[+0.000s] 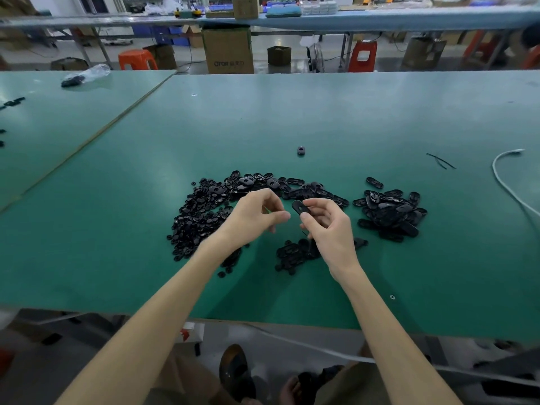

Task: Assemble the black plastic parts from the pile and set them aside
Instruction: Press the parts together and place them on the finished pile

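Oval black part [298, 207] is pinched betw. thumb & fingers of R hand [330, 229], held above green table [321, 118] just in front of big pile [201, 214]. L hand [254, 217] is held close beside it w/ fingertips curled together; whether anything is gripped can't be told. 2nd heap [391, 211] is seen to the right
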